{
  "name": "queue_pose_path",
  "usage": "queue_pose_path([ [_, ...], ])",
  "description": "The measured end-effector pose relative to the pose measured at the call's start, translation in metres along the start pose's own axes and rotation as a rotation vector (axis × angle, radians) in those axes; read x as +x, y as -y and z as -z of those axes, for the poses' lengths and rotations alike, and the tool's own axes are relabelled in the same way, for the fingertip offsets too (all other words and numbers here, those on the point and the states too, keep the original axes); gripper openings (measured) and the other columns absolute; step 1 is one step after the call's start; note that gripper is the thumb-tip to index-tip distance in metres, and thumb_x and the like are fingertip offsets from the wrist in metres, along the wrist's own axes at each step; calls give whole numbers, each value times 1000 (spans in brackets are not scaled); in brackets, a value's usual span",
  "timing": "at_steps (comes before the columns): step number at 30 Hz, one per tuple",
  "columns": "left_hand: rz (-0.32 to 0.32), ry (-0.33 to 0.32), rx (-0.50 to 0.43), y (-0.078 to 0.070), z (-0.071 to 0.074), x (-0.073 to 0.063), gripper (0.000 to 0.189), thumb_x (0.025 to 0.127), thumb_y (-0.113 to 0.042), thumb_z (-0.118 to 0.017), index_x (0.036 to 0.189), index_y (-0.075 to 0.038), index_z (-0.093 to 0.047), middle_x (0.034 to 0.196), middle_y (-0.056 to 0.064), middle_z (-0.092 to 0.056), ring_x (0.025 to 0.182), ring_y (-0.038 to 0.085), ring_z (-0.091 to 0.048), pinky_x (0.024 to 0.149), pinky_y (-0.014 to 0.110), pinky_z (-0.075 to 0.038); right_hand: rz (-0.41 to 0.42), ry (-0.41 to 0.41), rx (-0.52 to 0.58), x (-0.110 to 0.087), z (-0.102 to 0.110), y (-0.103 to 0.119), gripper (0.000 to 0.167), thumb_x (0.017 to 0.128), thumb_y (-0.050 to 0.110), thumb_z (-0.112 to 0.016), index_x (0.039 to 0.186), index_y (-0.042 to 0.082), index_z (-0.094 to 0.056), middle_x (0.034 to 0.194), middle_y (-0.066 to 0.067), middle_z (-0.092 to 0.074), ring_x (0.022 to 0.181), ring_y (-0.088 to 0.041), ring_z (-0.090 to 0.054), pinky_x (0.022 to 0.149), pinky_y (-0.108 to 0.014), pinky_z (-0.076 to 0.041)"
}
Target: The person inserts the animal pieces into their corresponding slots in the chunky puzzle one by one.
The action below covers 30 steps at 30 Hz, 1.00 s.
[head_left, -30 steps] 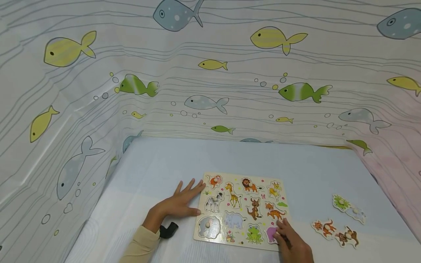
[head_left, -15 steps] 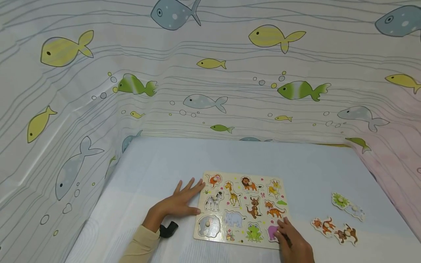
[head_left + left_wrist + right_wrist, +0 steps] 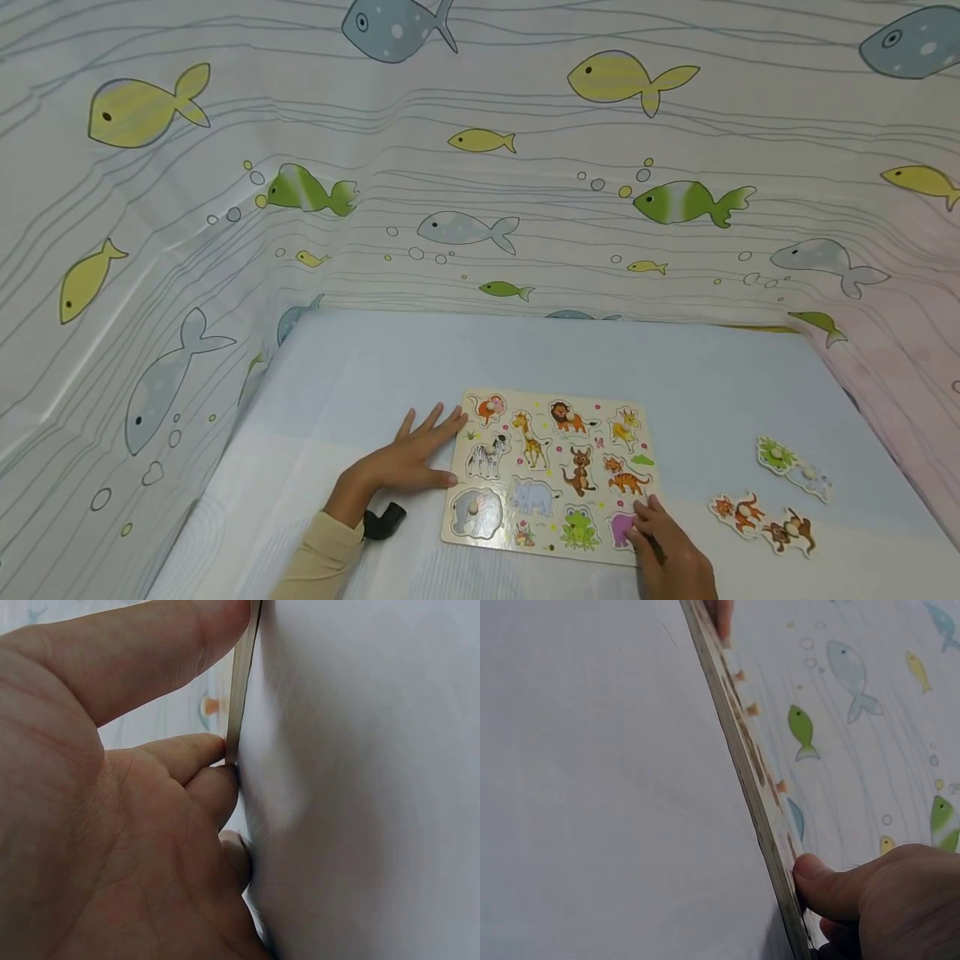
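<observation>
A wooden animal puzzle board (image 3: 525, 533) lies flat on the table, covered with animal pictures. At its lower-left corner sits a knobbed elephant piece (image 3: 476, 513). My left hand (image 3: 405, 458) is spread along the board's left side, with fingertips and thumb at the edge (image 3: 238, 697). My right hand (image 3: 671, 558) is at the lower-right corner, thumb and index finger pinching at a purple animal puzzle piece (image 3: 622, 529); the fingers hide its right part. In the right wrist view, the thumb (image 3: 814, 877) meets the board's top by its edge.
Loose pieces lie right of the board: a green one (image 3: 776, 454) beside a pale one (image 3: 813, 481), with an orange tiger-like piece (image 3: 737, 512) and a brown one (image 3: 790, 532) nearer. A black curved object (image 3: 385, 522) is by the left wrist. Fish-patterned cloth (image 3: 555, 183) surrounds the table.
The head view has shifted very slightly. Both hands, the board and the loose pieces keep their places, with the right hand staying at the purple piece.
</observation>
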State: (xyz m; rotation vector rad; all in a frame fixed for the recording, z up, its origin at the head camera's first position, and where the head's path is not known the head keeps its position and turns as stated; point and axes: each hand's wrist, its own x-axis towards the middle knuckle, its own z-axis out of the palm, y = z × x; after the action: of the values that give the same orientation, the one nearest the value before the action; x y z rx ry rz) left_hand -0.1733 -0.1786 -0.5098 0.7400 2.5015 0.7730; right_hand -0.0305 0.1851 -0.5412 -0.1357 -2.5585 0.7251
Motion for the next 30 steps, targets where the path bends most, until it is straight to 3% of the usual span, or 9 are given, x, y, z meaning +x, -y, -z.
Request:
queue_pose_path([
  [3,0,0,-7,-1,2,0,93,88,-39,-72,161,-17,-20,169,4,-14,157,32,3,121,61,16,9,2,-3,-1,0,0,23,69,2,-87,88,5,-74,108,-11,-77,109,-34,-70,84,-29,-52],
  [8,-1,2,-6,-2,2,0,93,88,-40,-72,161,-17,-19,169,5,-14,157,33,3,121,62,16,33,-29,2,-1,-1,-1,24,67,2,-88,87,5,-76,106,-10,-77,108,-35,-69,91,-13,-48],
  [13,-2,1,-9,-2,1,0,93,88,-40,-72,161,-17,-19,169,5,-14,157,33,3,120,62,15,57,-73,24,-1,-3,-3,28,61,-1,-90,86,4,-78,103,-10,-78,108,-30,-67,96,7,-32],
  [20,6,-1,-16,-3,1,-2,94,88,-40,-73,161,-16,-19,169,5,-14,157,33,3,120,62,15,84,-80,38,-1,-4,-4,30,59,-1,-91,86,3,-78,101,-10,-78,109,-28,-64,94,9,-29],
  [23,9,-3,-20,-3,1,-2,94,88,-40,-73,161,-16,-20,169,5,-14,157,33,3,121,62,15,84,-81,43,-1,-4,-5,31,59,-1,-91,86,4,-78,101,-10,-78,119,-7,-57,94,9,-29],
  [27,6,-4,-21,-3,1,-2,93,88,-39,-73,161,-16,-20,169,5,-15,157,33,2,121,62,15,68,-70,54,-1,-3,-5,34,60,-1,-91,91,3,-78,103,-12,-77,123,26,-32,96,9,-25],
  [30,1,-5,-18,-3,1,-1,93,88,-40,-73,161,-16,-20,169,5,-15,157,33,2,121,62,15,46,-63,68,0,-1,-3,38,60,-1,-91,96,2,-78,106,-13,-77,123,31,-25,97,9,-21],
])
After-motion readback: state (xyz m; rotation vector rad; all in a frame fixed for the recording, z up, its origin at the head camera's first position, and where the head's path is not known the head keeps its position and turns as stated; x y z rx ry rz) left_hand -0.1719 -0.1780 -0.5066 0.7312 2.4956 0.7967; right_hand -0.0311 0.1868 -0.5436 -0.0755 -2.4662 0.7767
